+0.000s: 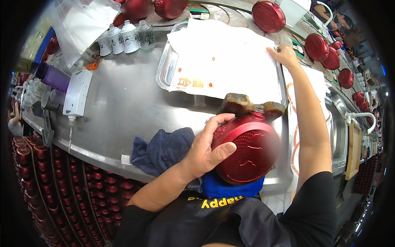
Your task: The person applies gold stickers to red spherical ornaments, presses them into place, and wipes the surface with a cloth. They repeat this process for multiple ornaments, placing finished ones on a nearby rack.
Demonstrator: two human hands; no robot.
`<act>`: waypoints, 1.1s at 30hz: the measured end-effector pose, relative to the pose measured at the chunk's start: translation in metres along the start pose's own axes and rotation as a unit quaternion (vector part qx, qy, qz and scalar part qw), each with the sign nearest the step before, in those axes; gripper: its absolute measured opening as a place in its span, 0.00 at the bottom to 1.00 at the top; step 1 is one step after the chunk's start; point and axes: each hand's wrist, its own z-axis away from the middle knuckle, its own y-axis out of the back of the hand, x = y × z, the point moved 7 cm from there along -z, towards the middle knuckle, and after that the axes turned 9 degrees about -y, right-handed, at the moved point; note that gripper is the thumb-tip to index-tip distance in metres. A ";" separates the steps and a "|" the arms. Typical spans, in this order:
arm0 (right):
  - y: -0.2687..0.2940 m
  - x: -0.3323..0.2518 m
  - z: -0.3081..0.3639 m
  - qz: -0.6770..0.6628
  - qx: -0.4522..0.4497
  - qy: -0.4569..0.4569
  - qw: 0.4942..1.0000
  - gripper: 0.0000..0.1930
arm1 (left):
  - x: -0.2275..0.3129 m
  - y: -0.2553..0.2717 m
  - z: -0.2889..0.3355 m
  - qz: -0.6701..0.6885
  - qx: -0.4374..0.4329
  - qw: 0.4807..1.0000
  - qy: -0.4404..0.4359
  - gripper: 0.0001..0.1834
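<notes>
Stainless bench [111, 107] fills the middle of a busy workshop, with a belt [232, 16] carrying red pots [269, 17] along its far side and dense rows of red wares [105, 193] below its near left edge. Close to the person's body, a red pan [251, 150] is held tilted, its dotted base facing up toward the head, its far side up against a stained brown block [236, 103]. The left hand [207, 144] grasps the pan by its left side, thumb laid on the base and fingers spread along the wall. Under the pan's near edge sits a bright blue cloth [230, 187]; a dark blue towel [164, 148] lies crumpled just left of the hand. Farther off, white paper [224, 53] with a few orange and red marks covers most of a metal tray [162, 76]. The right hand [284, 55] reaches to the paper's far right corner, fingers bent at the edge; whether they pinch it, I cannot tell. At the back left stand white bottles [129, 38] and a glass jar [145, 36], near a clear plastic bag [80, 29]. A white box [78, 92] is at the bench's left end, beside a purple container [53, 77].
</notes>
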 end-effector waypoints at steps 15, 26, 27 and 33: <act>0.026 -0.012 0.006 -0.033 0.207 0.094 0.973 0.15 | -0.001 -0.001 -0.001 0.017 0.000 1.000 0.007 0.48; 0.026 -0.025 0.016 -0.079 0.265 0.147 0.950 0.06 | -0.007 -0.001 -0.001 0.034 -0.003 0.999 0.002 0.48; 0.033 -0.030 0.021 -0.080 0.276 0.174 0.942 0.06 | -0.007 -0.001 -0.001 0.032 -0.003 0.999 -0.001 0.49; 0.095 -0.062 0.071 -0.080 0.276 0.341 0.895 0.05 | 0.031 0.012 -0.007 -0.121 0.025 0.989 -0.075 0.45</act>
